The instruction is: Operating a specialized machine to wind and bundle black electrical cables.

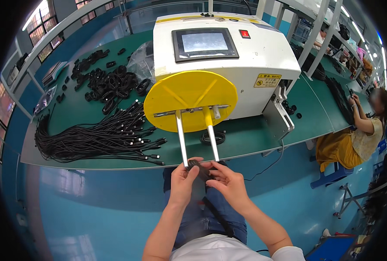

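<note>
My left hand (182,182) is closed on a bundle of black cable (198,168), its thumb pressed along the near side. From the other side my right hand (229,185) pinches the same bundle with its fingertips. Both hands are in front of the table edge, at the near ends of two metal rods (181,139) that stick out from a yellow disc (189,89). The disc is mounted on the front of a white machine (263,56). Below the hands a black strip (218,214) hangs over my lap; whether it joins the bundle I cannot tell.
Left on the green table (254,137) lie a pile of loose black cables (93,139) and a heap of coiled cables (115,85). One coil (213,138) rests under the disc. A metal bracket (279,115) stands right. Another person (363,130) sits farther right, handling cables.
</note>
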### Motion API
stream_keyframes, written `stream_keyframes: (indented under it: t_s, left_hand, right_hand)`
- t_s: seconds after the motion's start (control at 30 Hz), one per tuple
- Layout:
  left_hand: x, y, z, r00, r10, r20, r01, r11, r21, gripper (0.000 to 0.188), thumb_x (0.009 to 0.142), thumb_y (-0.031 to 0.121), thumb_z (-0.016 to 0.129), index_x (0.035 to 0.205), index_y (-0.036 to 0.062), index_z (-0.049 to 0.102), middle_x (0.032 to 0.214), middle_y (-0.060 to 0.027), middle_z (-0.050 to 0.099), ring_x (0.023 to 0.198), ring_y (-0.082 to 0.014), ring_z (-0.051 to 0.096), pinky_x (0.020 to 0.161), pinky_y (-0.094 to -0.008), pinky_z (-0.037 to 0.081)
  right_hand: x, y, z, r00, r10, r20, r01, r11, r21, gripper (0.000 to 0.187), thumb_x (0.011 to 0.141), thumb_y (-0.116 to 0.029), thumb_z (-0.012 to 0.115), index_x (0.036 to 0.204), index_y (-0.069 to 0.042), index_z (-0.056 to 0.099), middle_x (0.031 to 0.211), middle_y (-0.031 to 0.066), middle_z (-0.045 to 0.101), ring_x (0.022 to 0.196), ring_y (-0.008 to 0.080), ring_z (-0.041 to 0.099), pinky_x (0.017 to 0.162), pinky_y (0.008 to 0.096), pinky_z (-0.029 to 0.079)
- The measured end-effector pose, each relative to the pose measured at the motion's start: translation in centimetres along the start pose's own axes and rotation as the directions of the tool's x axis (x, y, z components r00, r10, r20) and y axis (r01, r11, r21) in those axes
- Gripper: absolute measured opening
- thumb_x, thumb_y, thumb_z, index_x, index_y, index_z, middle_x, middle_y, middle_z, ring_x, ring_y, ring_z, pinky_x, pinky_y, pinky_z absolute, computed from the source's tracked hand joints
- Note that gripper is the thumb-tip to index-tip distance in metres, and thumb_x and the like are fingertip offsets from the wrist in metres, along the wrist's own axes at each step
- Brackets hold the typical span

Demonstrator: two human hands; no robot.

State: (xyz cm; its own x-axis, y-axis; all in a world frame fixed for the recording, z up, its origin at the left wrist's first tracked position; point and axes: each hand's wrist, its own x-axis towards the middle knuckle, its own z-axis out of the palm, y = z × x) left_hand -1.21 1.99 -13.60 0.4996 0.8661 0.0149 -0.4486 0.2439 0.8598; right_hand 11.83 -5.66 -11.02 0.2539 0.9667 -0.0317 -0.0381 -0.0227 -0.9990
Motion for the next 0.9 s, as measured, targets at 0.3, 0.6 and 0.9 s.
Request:
stream_keyframes:
  t_s: [0.3, 0.6, 0.9]
  left_hand:
    - [0.1, -0.2, 0.4, 0.999, 0.026, -0.022, -0.027, 0.999, -0.043, 0.037, 0.094, 0.021, 0.055, 0.122, -0.0014, 0.048, 0.113, -0.0182, 0.061, 0.103, -0.0253, 0.061, 0.091, -0.0342, 0.049]
    - [-0.4, 0.9, 0.8, 0.989, -0.116, 0.088, 0.127, 0.984, -0.127, 0.054, 0.098, 0.039, 0.04, 0.136, 0.0014, 0.036, 0.127, -0.0188, 0.052, 0.116, -0.0275, 0.052, 0.098, -0.0395, 0.043]
    - [-0.7, 1.3, -0.7, 0.978, -0.161, 0.133, 0.19, 0.95, -0.246, 0.067, 0.096, 0.056, 0.022, 0.139, 0.0051, 0.034, 0.131, -0.0181, 0.05, 0.119, -0.0284, 0.05, 0.101, -0.0434, 0.038]
  right_hand:
    - [0.1, 1.0, 0.2, 0.989, -0.137, -0.061, 0.13, 0.986, -0.105, 0.031, 0.077, 0.002, 0.069, 0.107, 0.003, 0.061, 0.105, 0.0118, 0.064, 0.085, 0.0166, 0.066, 0.074, 0.0283, 0.054]
    - [0.6, 0.8, -0.1, 0.993, 0.104, 0.06, -0.12, 0.91, 0.396, 0.031, 0.09, -0.005, 0.056, 0.12, 0.002, 0.052, 0.112, 0.0138, 0.061, 0.092, 0.0231, 0.065, 0.076, 0.0312, 0.056]
    - [1.9, 2.6, -0.9, 0.885, 0.242, 0.399, -0.462, 0.572, 0.678, 0.028, 0.096, -0.013, 0.049, 0.12, 0.002, 0.049, 0.113, 0.0161, 0.059, 0.094, 0.0291, 0.065, 0.074, 0.034, 0.058]
